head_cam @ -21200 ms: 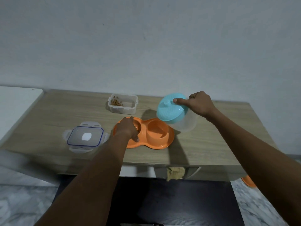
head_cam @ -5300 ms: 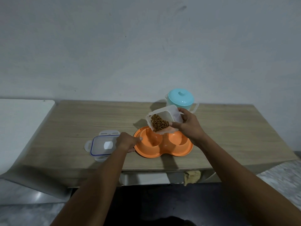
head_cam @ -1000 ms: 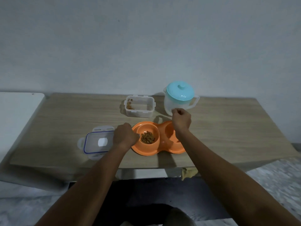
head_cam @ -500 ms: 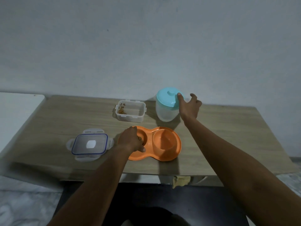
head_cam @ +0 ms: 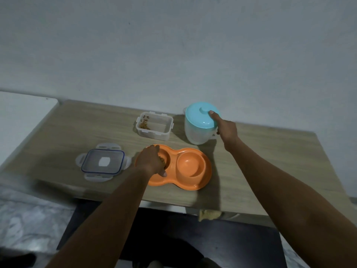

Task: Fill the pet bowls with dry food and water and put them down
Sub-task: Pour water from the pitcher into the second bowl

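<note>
A wooden table (head_cam: 270,163) runs along a plain grey wall (head_cam: 173,45), with a white surface (head_cam: 21,113) butting against it at nine o'clock and pale marbled floor (head_cam: 25,223) showing below the near edge. Near the table's middle sits the orange double pet bowl (head_cam: 193,182), its two wells side by side. The left hand (head_cam: 151,161) lies over the left well with fingers curled down onto the rim nearest the person, gripping the bowl and covering most of that well; a little brown dry food (head_cam: 163,160) peeks out by the knuckles. The right well is in plain sight, and whether it holds any water cannot be told. At nine o'clock from the bowl, just beside it, a clear snap-lock lid (head_cam: 103,162) with a blue seal lies flat on the table. At twelve o'clock stands the clear food container (head_cam: 154,126), open-topped, with only a few brown bits left in its left corner. At two o'clock stands a translucent water jug (head_cam: 197,132) topped by a turquoise lid (head_cam: 200,118). The right hand (head_cam: 226,128) is closed around the jug's far side where its handle is, thumb pressed on the lid beside the knob; the handle itself is mostly hidden behind the hand. A scrap of yellowish cloth (head_cam: 209,214) hangs under the table's near edge at five o'clock.
</note>
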`<state>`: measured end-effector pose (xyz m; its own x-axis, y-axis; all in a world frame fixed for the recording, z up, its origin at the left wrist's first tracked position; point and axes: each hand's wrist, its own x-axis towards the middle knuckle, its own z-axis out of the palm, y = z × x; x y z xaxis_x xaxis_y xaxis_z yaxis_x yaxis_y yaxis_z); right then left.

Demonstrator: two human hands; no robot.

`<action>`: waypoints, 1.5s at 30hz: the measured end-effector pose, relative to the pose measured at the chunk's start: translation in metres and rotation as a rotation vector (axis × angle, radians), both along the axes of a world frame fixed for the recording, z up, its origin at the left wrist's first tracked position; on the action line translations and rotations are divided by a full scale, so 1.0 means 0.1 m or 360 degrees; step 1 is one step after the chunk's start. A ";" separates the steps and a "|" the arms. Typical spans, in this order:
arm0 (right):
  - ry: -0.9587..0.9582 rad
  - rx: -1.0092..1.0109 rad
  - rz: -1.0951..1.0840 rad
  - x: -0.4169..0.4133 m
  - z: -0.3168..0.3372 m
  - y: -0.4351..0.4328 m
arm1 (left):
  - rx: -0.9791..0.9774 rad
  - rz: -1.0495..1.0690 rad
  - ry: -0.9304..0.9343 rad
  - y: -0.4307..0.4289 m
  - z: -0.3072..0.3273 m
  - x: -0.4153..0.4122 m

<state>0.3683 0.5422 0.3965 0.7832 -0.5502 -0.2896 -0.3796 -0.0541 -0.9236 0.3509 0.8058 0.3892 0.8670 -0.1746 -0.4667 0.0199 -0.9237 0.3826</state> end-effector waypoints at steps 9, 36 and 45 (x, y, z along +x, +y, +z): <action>0.0039 -0.0102 0.0016 -0.25 0.17 -0.19 | 0.0051 -0.0006 0.0008 -0.01 0.00 0.00; 0.0398 -0.1472 0.0595 -0.85 0.91 0.04 | 0.0072 -0.0148 -0.0030 0.04 -0.02 -0.03; 0.0408 -0.1652 0.0674 -0.84 0.94 0.11 | 0.0080 -0.0137 -0.0014 0.03 -0.01 -0.03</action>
<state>0.2842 0.5528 0.4902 0.9458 -0.3234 -0.0282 -0.3195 -0.9119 -0.2578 0.3476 0.8088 0.3879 0.8538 -0.2252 -0.4694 -0.0633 -0.9399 0.3357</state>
